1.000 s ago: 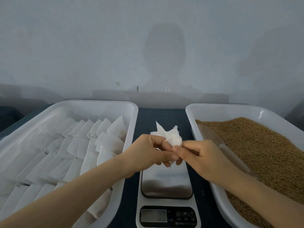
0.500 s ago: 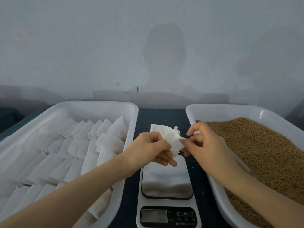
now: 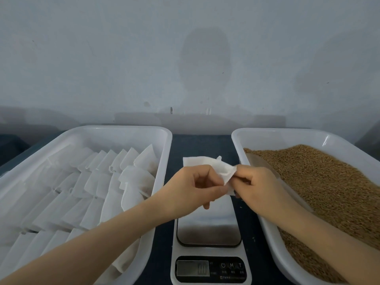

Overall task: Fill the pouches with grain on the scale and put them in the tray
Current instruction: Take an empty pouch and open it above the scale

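Note:
A small white pouch hangs in the air above the far end of the scale. My left hand grips its left side with curled fingers. My right hand pinches its right edge between thumb and fingers. The scale's steel plate is bare and its display is lit. The white tray on the left holds several rows of white pouches. The white tray on the right is heaped with brown grain.
A clear scoop lies half buried at the grain's left edge, just behind my right hand. The trays and scale sit on a dark table against a pale wall. A few grains lie on the table by the scale.
The pouch has been spread out flatter and wider between my hands. My right hand has shifted from the pouch's middle to its right edge.

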Tool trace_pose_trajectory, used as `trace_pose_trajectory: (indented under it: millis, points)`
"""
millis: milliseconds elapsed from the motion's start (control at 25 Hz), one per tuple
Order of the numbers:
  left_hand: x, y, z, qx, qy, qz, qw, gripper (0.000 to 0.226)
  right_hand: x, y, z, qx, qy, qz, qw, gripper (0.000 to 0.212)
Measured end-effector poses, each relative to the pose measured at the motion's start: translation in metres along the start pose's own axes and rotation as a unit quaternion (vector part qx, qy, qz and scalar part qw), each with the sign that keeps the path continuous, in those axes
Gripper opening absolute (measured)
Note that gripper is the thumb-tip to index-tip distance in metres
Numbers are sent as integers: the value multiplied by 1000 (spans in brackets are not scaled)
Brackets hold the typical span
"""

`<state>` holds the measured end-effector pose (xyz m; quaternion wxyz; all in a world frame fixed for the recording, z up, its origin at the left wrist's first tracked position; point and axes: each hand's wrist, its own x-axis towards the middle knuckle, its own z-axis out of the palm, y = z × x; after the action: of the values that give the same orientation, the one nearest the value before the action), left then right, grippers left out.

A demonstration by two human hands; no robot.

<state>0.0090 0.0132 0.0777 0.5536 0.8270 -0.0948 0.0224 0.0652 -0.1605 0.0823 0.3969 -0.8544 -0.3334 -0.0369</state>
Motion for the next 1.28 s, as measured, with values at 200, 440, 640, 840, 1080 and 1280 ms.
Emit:
trace_pose_trajectory:
  millis: [200,440,640,840,1080,1280]
  points:
    - [8,-1,-14,-14,241,-73,968,22,2,2,-10,62,24,68,995,13]
    - [5,1,-19,-12,152,-96,984,17,-1,-1,-11,81,4,101,992,19]
    - [9,-1,-18,-6,173,-89,981,29,4,-2,-13,130,19,171,976,22]
    - [2,-2,-11,275,185,82,940,67,-1,-11,-15,128,-25,130,983,32]
    - [5,-9,17,395,77,167,900,88,-4,-22,-11,32,-67,58,996,27]
    - [6,-18,13,347,84,129,925,39,-4,-17,-9,26,-72,36,996,15]
